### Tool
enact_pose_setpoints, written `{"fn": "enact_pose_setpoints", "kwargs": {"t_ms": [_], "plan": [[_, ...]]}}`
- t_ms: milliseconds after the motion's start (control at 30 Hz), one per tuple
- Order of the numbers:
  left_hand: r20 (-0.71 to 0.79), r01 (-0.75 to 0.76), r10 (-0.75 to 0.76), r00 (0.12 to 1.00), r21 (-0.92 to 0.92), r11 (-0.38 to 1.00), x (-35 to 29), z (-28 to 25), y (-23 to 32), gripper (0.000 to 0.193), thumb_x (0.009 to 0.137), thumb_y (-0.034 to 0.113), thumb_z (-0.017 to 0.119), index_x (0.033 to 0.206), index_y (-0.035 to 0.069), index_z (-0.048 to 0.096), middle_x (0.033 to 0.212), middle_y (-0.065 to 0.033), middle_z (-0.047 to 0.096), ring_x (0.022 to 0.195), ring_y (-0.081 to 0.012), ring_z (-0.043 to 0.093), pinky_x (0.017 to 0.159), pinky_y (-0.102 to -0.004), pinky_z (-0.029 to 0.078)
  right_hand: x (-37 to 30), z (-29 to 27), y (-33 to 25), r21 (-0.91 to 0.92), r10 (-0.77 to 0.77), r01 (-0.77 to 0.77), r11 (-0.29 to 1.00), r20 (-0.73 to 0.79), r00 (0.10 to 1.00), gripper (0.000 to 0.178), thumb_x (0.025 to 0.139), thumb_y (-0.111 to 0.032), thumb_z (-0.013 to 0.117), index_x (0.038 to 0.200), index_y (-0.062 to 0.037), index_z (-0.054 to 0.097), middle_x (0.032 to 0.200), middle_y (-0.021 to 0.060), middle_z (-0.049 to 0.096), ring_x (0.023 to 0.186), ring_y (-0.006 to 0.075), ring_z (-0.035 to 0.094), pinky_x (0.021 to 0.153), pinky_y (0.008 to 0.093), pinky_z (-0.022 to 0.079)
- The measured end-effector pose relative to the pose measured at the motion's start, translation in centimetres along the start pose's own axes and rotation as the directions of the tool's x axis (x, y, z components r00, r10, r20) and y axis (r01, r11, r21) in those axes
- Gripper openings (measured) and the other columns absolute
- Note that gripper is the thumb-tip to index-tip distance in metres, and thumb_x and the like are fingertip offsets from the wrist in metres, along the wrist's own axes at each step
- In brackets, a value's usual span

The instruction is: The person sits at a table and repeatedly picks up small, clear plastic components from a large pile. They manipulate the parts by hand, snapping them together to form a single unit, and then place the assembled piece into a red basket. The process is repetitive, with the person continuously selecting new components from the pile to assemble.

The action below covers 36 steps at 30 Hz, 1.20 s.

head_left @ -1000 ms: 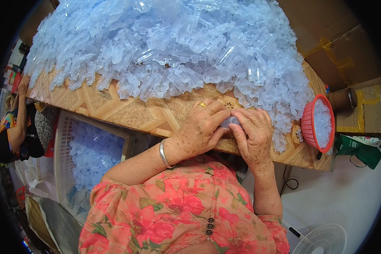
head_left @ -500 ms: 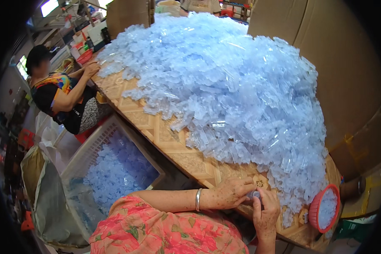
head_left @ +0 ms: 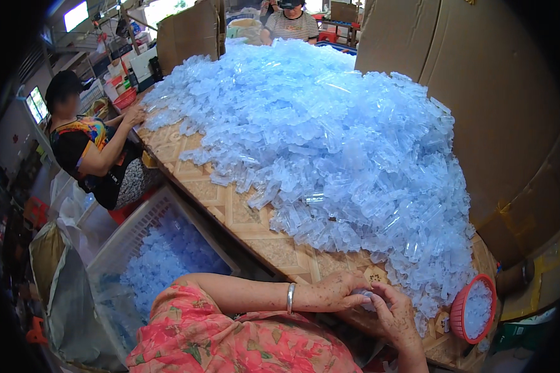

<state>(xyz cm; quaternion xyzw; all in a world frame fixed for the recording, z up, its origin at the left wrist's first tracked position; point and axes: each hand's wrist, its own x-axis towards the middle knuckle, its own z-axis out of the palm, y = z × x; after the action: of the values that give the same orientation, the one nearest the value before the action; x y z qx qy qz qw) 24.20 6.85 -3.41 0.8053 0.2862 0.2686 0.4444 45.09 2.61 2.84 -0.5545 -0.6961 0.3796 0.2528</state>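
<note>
A small clear plastic piece sits between my hands at the table's near edge, partly hidden by fingers. My left hand, with a silver bangle at its wrist, is closed on it from the left. From the right, my right hand pinches the same piece between thumb and fingers. Just beyond them spreads a large heap of clear, bluish plastic pieces, covering most of the wood-patterned table.
Right of my hands, a red basket holds small translucent bits. Below the table's left edge stands a white crate of similar pieces. A co-worker sits at the left; another person is behind the heap. Cardboard walls the right side.
The whole view has shifted slightly, bringing more of the far person into sight. My fingers have moved around the plastic piece, and my right hand has turned a little.
</note>
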Motion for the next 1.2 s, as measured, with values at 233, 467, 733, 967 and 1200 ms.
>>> {"fn": "enact_pose_setpoints", "kwargs": {"t_ms": [233, 467, 733, 967, 1200], "plan": [[0.226, 0.516, -0.476, 0.85, -0.54, 0.665, 0.8, -1.3, 2.4, 0.037, 0.093, 0.027, 0.071, 0.122, 0.003, 0.067, 0.106, -0.0109, 0.07, 0.072, -0.0157, 0.071, 0.059, -0.0284, 0.059, 2.0, -1.6, 1.5, 0.215, 0.137, -0.192, 0.958, 0.246, 0.96, 0.031, 0.095, -0.012, 0.068, 0.121, 0.003, 0.062, 0.103, 0.0089, 0.069, 0.096, 0.0136, 0.065, 0.085, 0.0285, 0.053], [0.347, 0.599, -0.491, 0.8, -0.517, 0.612, 1.5, -1.5, 1.8, 0.038, 0.093, 0.022, 0.073, 0.128, 0.009, 0.064, 0.109, -0.0042, 0.067, 0.081, -0.0098, 0.068, 0.069, -0.024, 0.059, 3.6, -2.2, 2.7, 0.217, 0.175, -0.282, 0.935, 0.409, 0.896, 0.039, 0.093, -0.018, 0.071, 0.124, 0.0015, 0.059, 0.102, 0.0049, 0.066, 0.09, 0.0117, 0.063, 0.077, 0.0268, 0.053], [0.289, 0.544, -0.463, 0.838, -0.498, 0.675, 1.6, -1.3, 1.3, 0.03, 0.092, 0.011, 0.072, 0.122, 0.004, 0.07, 0.102, -0.0036, 0.069, 0.081, -0.0091, 0.068, 0.071, -0.0234, 0.059, 4.7, -2.6, 1.7, 0.141, 0.225, -0.326, 0.935, 0.476, 0.85, 0.034, 0.087, -0.023, 0.074, 0.112, -0.0021, 0.063, 0.091, 0.0061, 0.067, 0.083, 0.0144, 0.064, 0.076, 0.0311, 0.053], [0.242, 0.534, -0.478, 0.845, -0.455, 0.713, 1.4, -0.7, 0.8, 0.03, 0.091, 0.011, 0.073, 0.12, 0.004, 0.071, 0.095, -0.0025, 0.07, 0.078, -0.0073, 0.066, 0.068, -0.0239, 0.057, 5.2, -2.3, 1.7, 0.076, 0.222, -0.292, 0.953, 0.477, 0.85, 0.031, 0.086, -0.025, 0.075, 0.108, -0.0066, 0.063, 0.085, 0.0042, 0.066, 0.077, 0.0129, 0.062, 0.072, 0.0308, 0.053], [0.207, 0.468, -0.42, 0.883, -0.447, 0.762, 1.5, -0.8, 1.1, 0.028, 0.092, 0.019, 0.073, 0.117, 0.005, 0.071, 0.088, -0.0007, 0.069, 0.075, -0.0062, 0.064, 0.066, -0.0235, 0.055, 4.5, -2.2, 2.4, 0.12, 0.109, -0.176, 0.977, 0.431, 0.896, 0.019, 0.093, -0.014, 0.066, 0.109, -0.0066, 0.059, 0.087, -0.0021, 0.061, 0.076, 0.0064, 0.056, 0.064, 0.0231, 0.047]]}}
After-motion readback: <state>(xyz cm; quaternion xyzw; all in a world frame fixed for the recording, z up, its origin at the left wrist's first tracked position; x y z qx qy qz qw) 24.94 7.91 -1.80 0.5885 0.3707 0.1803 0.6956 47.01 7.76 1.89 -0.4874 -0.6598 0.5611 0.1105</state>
